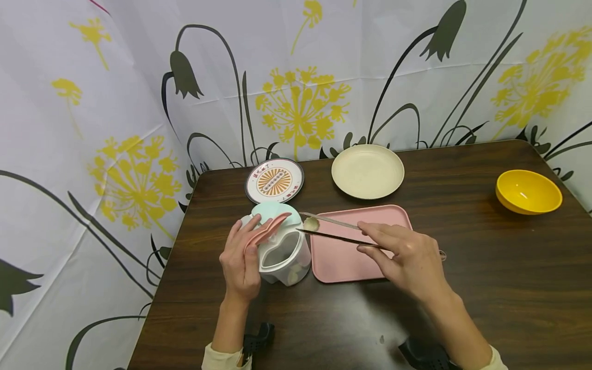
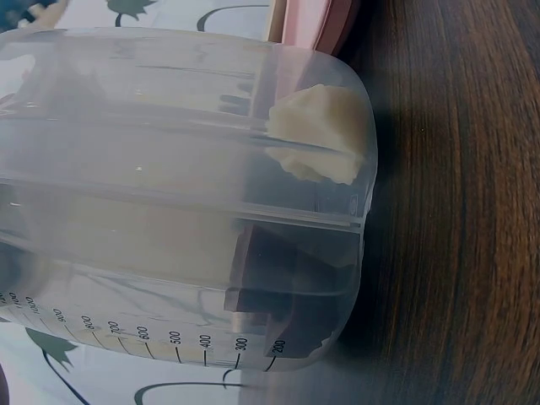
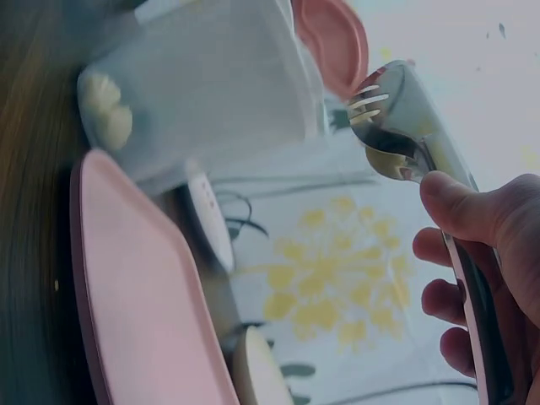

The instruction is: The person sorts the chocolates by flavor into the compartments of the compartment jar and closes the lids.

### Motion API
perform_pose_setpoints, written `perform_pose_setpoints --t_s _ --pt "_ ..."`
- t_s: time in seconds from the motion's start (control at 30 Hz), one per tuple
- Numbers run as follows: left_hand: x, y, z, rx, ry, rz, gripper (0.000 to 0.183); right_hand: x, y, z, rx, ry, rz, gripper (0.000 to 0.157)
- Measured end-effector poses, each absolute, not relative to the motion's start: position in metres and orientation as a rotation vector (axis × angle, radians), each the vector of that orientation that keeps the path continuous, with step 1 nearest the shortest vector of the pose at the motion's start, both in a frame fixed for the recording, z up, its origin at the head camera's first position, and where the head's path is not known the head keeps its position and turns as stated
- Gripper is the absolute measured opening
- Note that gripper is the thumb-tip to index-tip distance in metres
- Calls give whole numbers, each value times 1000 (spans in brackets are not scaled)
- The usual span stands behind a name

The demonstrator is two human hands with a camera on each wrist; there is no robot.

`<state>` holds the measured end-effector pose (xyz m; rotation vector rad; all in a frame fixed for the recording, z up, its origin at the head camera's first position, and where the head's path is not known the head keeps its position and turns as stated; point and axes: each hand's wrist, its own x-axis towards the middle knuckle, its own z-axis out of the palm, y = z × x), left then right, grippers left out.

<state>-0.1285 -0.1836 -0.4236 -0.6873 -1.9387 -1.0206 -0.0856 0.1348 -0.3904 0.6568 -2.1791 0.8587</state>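
Note:
My left hand [image 1: 241, 264] grips the raised pink flap [image 1: 268, 231] of a clear plastic storage container [image 1: 296, 267] with a pale blue cover [image 1: 270, 209]. Through its wall in the left wrist view show a pale lump [image 2: 321, 135] and dark brown pieces [image 2: 291, 283] in separate compartments. My right hand [image 1: 407, 257] holds metal tongs [image 1: 339, 237], one tip fork-shaped. Their arms stand apart, tips beside the uncovered compartment. A pale round shape [image 1: 311, 224] appears between them in the head view; I cannot tell whether they hold it.
A pink tray [image 1: 342, 267] lies right of the container, under the tongs. Behind stand a patterned plate [image 1: 296, 177] and a cream plate [image 1: 367, 172]. A yellow bowl [image 1: 527, 192] sits at the far right. A flowered cloth [image 1: 324, 51] hangs behind the table [image 1: 499, 288].

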Motion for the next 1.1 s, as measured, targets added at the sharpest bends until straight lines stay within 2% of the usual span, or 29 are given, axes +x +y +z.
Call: perform_pose_setpoints --t_s 0.3,1.1 --pt "-129 -184 -423 -696 -1929 -1024 43 -83 109 -386 832 -2183 843 40" --pt "-128 -184 -424 -690 -1937 -1026 40 -82 107 -387 813 -2301 845 51"
